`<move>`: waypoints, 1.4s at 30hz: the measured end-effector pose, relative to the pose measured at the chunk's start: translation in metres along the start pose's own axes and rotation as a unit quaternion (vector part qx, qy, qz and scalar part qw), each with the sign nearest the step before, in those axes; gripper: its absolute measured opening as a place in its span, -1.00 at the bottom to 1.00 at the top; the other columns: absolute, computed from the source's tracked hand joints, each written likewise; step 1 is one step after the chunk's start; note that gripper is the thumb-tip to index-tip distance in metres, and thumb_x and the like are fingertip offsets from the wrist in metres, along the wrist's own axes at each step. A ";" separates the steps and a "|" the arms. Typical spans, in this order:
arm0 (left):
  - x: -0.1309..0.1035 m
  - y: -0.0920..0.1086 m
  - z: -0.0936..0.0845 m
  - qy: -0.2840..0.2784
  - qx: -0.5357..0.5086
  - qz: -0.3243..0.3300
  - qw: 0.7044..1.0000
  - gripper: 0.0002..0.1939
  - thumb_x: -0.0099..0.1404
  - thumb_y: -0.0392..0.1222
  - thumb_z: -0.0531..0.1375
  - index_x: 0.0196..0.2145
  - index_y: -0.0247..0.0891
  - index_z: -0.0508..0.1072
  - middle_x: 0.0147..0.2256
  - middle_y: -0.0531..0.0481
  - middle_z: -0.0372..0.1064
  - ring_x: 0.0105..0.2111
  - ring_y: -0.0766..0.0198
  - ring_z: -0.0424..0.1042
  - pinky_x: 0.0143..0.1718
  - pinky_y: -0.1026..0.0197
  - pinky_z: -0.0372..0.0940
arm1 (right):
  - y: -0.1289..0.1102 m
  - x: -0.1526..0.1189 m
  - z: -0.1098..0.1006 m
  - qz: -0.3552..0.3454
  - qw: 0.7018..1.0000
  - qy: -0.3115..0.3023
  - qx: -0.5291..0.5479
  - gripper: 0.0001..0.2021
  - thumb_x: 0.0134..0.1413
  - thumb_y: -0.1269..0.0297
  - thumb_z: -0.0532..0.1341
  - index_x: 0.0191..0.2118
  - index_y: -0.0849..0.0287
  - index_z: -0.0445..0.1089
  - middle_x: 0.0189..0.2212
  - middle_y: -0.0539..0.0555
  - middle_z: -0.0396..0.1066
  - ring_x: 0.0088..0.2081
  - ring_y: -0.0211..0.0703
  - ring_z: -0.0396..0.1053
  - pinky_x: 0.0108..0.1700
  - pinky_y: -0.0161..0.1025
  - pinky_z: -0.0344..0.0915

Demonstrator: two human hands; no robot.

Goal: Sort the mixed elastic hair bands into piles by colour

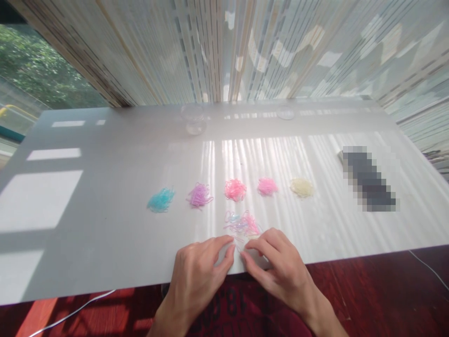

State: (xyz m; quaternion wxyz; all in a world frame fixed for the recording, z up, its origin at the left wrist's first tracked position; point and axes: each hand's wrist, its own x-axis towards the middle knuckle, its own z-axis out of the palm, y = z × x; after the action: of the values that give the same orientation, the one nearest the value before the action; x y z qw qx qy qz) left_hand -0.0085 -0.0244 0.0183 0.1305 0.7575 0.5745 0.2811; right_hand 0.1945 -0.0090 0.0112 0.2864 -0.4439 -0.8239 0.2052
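Observation:
At the table's near edge, my left hand (203,262) and my right hand (277,262) face each other with bent fingers, thumb and forefinger drawn together on each. A thin pale pink rubber band (239,240) shows in the narrow gap, seemingly pinched at both sides; its ends are hard to make out. Just beyond the fingertips lies a loose mixed pile of rubber bands (242,222) in pink, blue and lilac. Farther back, single-colour heaps form a row: teal bands (161,200), purple bands (199,195), coral-pink bands (235,189), pink bands (267,186) and pale yellow bands (302,187).
Clear round containers (195,126) stand near the back of the white table (115,187), with a clear disc (285,113) to their right. A dark pixelated object (370,180) lies at the right. Striped curtains (224,51) hang behind the table.

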 end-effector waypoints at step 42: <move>-0.012 -0.013 -0.021 0.016 -0.201 -0.065 0.977 -0.90 0.33 -0.30 0.32 -0.23 -0.17 0.65 -0.55 0.18 0.44 -0.65 0.46 0.10 -0.62 0.37 0.04 | -0.014 0.007 0.000 -0.024 0.992 0.039 0.121 -0.77 0.25 0.42 0.31 0.00 0.16 0.41 -0.39 0.00 0.40 -0.35 -0.21 0.40 -0.30 -0.30 0.39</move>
State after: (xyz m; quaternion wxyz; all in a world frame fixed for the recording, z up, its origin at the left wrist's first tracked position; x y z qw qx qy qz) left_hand -0.0334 -0.0342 0.0250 0.2888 0.6722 0.5568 0.3935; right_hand 0.1826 -0.0103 0.0222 0.3748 -0.3941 -0.7915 0.2787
